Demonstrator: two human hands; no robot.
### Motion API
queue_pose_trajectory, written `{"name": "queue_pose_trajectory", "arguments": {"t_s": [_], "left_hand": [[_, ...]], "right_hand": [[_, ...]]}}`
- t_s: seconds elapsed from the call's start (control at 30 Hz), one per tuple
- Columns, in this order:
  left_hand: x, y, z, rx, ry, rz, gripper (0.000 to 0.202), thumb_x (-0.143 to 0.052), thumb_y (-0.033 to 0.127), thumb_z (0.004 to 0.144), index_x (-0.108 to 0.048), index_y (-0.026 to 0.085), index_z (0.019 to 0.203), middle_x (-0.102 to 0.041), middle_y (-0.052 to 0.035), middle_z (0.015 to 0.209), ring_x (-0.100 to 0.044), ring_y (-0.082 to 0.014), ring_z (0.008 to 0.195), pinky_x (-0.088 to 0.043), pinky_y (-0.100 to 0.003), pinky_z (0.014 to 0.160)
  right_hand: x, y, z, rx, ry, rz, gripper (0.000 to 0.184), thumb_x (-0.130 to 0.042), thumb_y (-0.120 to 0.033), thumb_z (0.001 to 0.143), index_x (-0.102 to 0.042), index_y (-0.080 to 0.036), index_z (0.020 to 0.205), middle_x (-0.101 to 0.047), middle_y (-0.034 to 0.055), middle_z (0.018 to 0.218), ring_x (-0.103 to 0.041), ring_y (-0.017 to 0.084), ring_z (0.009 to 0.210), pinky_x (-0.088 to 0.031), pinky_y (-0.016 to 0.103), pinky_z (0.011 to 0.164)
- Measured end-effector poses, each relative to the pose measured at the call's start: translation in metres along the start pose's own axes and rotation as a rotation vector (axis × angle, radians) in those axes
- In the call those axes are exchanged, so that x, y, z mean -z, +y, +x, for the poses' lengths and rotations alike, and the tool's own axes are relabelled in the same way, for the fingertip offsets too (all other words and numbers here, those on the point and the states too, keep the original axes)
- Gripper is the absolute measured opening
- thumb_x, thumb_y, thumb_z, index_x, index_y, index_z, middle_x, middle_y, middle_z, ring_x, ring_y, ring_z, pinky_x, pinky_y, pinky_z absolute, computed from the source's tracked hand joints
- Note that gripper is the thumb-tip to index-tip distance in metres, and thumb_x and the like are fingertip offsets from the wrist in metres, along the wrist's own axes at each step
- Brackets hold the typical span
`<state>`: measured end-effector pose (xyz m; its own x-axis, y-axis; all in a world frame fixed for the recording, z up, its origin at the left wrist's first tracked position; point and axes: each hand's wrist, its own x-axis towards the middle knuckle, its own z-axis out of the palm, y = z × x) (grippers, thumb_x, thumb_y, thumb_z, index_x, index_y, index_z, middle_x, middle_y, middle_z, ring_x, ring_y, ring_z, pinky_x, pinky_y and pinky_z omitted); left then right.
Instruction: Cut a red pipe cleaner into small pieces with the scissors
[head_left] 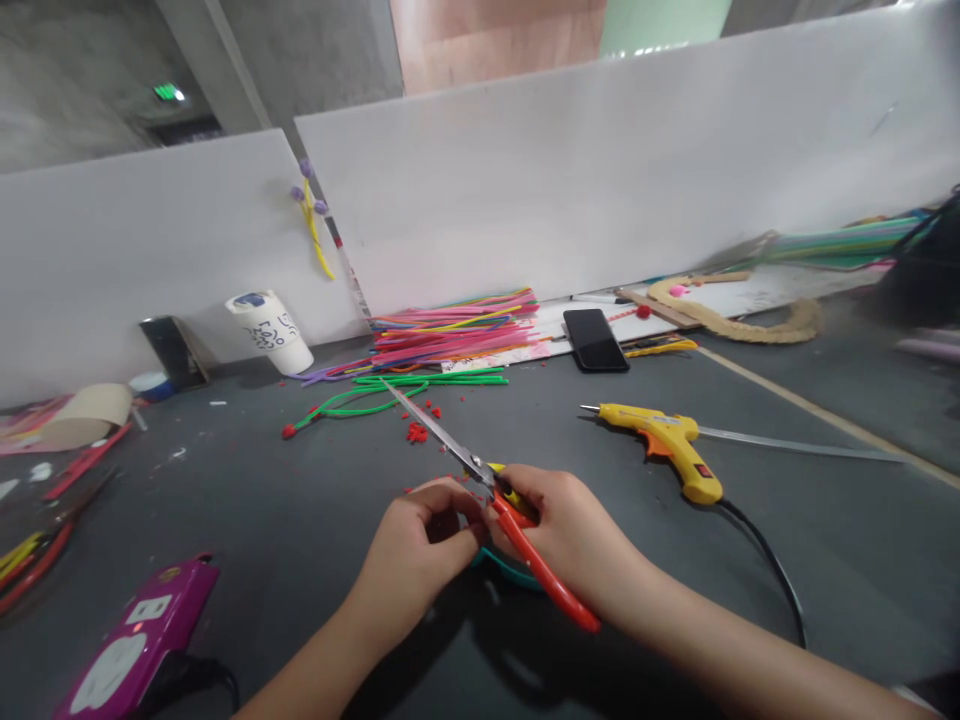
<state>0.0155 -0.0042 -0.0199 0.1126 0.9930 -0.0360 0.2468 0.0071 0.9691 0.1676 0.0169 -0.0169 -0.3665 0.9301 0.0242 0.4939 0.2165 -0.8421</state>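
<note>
My right hand (559,515) is closed on scissors (461,455) with orange-red, yellow and black handles. Their blades point up and to the left over the table. My left hand (431,545) is pinched, its fingertips meeting those of the right just below the pivot; what lies between them is hidden. Under both hands curves a teal strip (514,572), partly covered, and I cannot tell whether either hand holds it. Beyond the blades, red fuzzy bits (417,432) are scattered near green pipe cleaners (360,408), one of which has a red tip.
A yellow glue gun (667,440) lies to the right, its cord trailing forward. Behind are a pile of pipe cleaners (457,335), a phone (595,340) and a white paper cup (270,332). A magenta power strip (142,640) occupies the front left. White panels (600,190) border the back.
</note>
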Motion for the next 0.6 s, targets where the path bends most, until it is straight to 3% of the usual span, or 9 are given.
{"name": "queue_pose_trajectory", "arguments": {"t_s": [0.23, 0.33, 0.47, 0.6], "left_hand": [[0.000, 0.005, -0.001, 0.025, -0.024, -0.026, 0.006, -0.060, 0.014, 0.064, -0.065, 0.015, 0.067, -0.060, -0.0026, 0.066, -0.054, -0.0151, 0.064, -0.042, -0.025, 0.061], [0.003, 0.006, -0.001, 0.042, 0.062, -0.160, 0.003, -0.064, 0.017, 0.064, -0.064, 0.015, 0.066, -0.057, 0.0007, 0.061, -0.050, -0.0110, 0.058, -0.040, -0.021, 0.055], [0.011, 0.006, 0.001, 0.024, 0.271, -0.379, 0.008, -0.068, 0.020, 0.062, -0.063, 0.016, 0.067, -0.058, 0.0036, 0.063, -0.036, -0.0022, 0.042, -0.027, -0.014, 0.038], [0.015, 0.007, 0.003, -0.016, 0.340, -0.572, 0.008, -0.068, 0.015, 0.059, -0.061, 0.017, 0.062, -0.050, 0.0066, 0.047, -0.038, -0.0027, 0.039, -0.026, -0.012, 0.036]], "right_hand": [[0.003, 0.002, 0.002, 0.028, -0.036, 0.121, 0.009, -0.051, -0.021, 0.068, -0.046, -0.017, 0.061, -0.040, -0.0059, 0.055, -0.033, 0.008, 0.053, -0.026, 0.019, 0.046], [0.009, 0.001, 0.002, 0.049, -0.040, 0.127, 0.019, -0.054, -0.028, 0.070, -0.042, -0.018, 0.059, -0.037, -0.0064, 0.055, -0.032, 0.008, 0.053, -0.027, 0.019, 0.047], [0.018, -0.003, -0.003, 0.122, 0.014, -0.098, 0.033, -0.060, -0.045, 0.068, -0.040, -0.020, 0.060, -0.038, -0.0072, 0.052, -0.031, 0.008, 0.049, -0.024, 0.020, 0.046], [0.021, 0.000, -0.008, 0.220, 0.082, -0.424, 0.040, -0.060, -0.057, 0.065, -0.052, -0.019, 0.074, -0.052, -0.0027, 0.058, -0.043, 0.012, 0.050, -0.025, 0.022, 0.048]]}}
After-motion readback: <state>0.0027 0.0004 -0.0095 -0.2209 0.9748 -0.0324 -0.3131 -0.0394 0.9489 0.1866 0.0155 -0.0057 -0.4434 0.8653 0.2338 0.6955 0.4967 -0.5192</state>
